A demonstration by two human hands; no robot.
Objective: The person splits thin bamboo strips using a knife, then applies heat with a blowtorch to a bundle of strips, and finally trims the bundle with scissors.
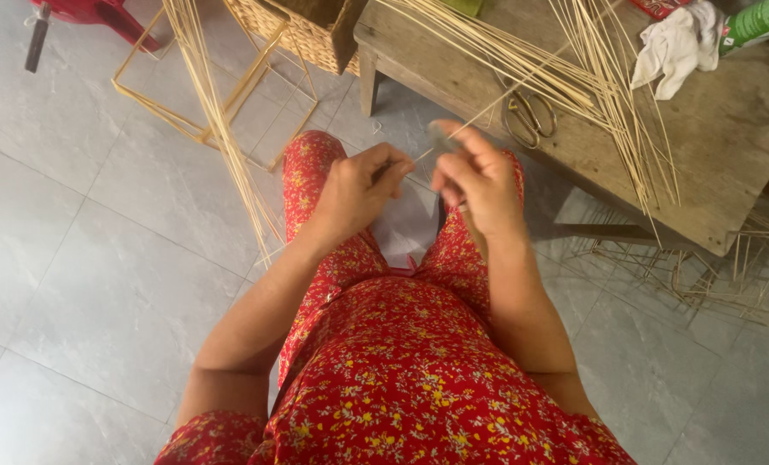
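Pinching one thin bamboo strip (487, 110) at its near end: left hand (354, 191) and right hand (479, 181), fingers closed on it, above the lap. Running off toward 1 o'clock over the wooden tabletop (720, 146), among loose strips (608, 95) beside scissors (529, 116).

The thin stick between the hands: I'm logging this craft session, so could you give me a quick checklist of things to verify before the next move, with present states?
1. Thin stick pinched by both hands: ok.
2. Left hand closed on the stick's near end: ok.
3. Right hand gripping it further along: ok, fingertips blurred.
4. Scissors within sight on the wooden table: ok.
5. Spare sticks lying on the table: ok.
6. Stick end intact: cannot tell.
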